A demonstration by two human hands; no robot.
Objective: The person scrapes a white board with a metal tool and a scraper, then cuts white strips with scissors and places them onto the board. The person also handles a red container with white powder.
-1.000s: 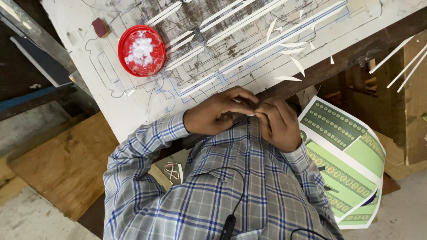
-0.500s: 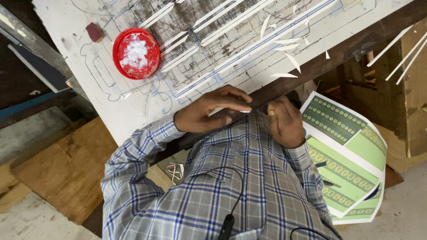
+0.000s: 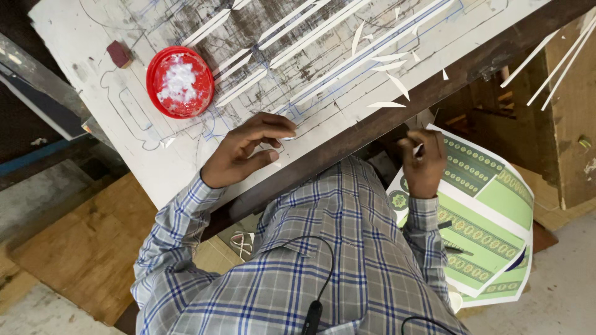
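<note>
head-worn camera, looking steeply down, close over white board (image 3: 155,124), lap

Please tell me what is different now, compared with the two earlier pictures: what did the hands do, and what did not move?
The hands have parted. The left hand moved up onto the white board, fingertips resting on a thin white strip. The right hand drew away to the right, below the board's edge, over the green printed sheets; it pinches something small that cannot be identified. The red lid, the small dark red block and the loose strips stayed in place.
</note>
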